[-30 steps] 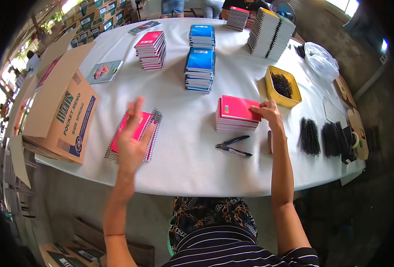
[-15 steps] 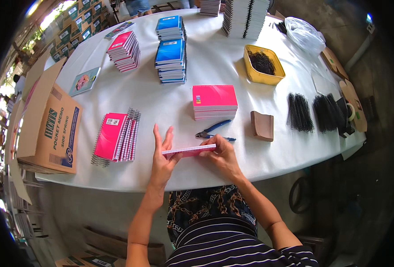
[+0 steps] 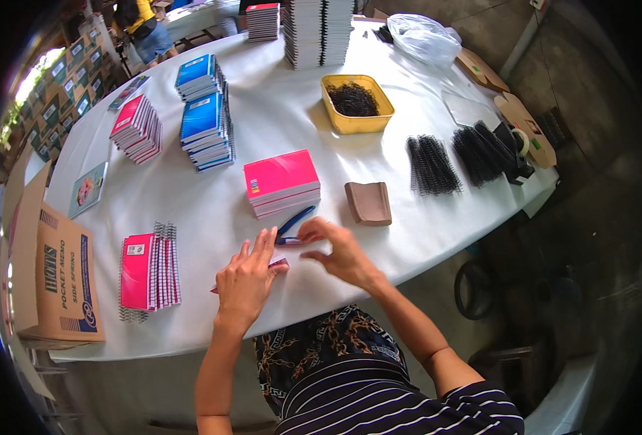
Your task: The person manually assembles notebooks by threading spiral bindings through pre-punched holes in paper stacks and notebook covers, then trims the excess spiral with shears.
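Note:
My left hand is closed over a small pink notebook near the table's front edge. Most of that notebook is hidden under the hand; only a corner and a sliver of cover show. My right hand is beside it, thumb apart from curled fingers. Its fingertips reach the lower handle of blue-handled pliers, but whether they touch it I cannot tell. Just beyond the pliers stands a stack of pink-covered notebooks without visible coils. A brown curved block lies to the right of the stack.
Pink notebooks with loose spirals lie at left, by a cardboard box. Behind are blue notebook stacks and a pink stack. A yellow tub holds black wire pieces; black spiral coils lie at right.
The view has shifted right. My left hand has turned over onto the notebook, which is now low at the table. My right hand has let go of it and moved to the pliers.

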Demonstrator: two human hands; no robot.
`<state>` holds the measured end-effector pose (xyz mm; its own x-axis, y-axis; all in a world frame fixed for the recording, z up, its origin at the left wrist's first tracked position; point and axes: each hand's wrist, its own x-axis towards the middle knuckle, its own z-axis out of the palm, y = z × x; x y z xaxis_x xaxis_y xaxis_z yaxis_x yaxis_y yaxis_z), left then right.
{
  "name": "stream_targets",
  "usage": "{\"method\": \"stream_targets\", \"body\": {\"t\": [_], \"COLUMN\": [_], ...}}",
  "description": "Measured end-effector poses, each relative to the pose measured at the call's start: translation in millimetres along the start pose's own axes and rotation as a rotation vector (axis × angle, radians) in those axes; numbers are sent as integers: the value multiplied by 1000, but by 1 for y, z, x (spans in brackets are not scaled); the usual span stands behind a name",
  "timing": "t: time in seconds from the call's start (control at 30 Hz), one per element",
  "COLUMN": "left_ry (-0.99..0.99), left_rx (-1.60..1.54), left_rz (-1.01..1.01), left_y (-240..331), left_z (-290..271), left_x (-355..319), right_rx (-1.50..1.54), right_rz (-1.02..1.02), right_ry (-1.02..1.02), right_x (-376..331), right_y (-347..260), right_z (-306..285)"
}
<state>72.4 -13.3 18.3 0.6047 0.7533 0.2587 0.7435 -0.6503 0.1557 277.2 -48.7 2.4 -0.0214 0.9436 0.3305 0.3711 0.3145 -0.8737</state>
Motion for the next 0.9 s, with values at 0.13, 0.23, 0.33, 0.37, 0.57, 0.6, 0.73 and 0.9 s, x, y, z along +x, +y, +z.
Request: {"method": "stream_targets", "body": {"t": [0.13, 0.23, 0.33, 0.37, 0.57, 0.6, 0.73, 0.9], "left_ry": [5, -9, 31, 24, 1, -33, -55, -21], "left_rx": [-9, 4, 17, 12, 35, 49, -67, -90], "left_rz": [-9, -1, 23, 9, 19, 10, 40, 80], "left_y": [3, 0, -5, -5, 4, 6, 2, -4], "left_z": [-1, 4, 8, 7, -5, -9, -15, -5], "left_x": [5, 3, -2, -3, 1, 2, 0, -3], "right_rx": [-254, -58, 110, 138, -46, -218, -1056, -1491], "right_rz": [-474, -946, -977, -961, -729, -567, 178, 393], "right_ry": [24, -31, 298, 415, 835, 894, 681, 483], "right_x": [-10, -23, -33, -35, -30, -12, 62, 83], "right_y": [-90, -165, -187, -189, -118, -83, 63, 157], "right_z": [-34, -31, -17, -13, -80, -107, -197, -227]}}
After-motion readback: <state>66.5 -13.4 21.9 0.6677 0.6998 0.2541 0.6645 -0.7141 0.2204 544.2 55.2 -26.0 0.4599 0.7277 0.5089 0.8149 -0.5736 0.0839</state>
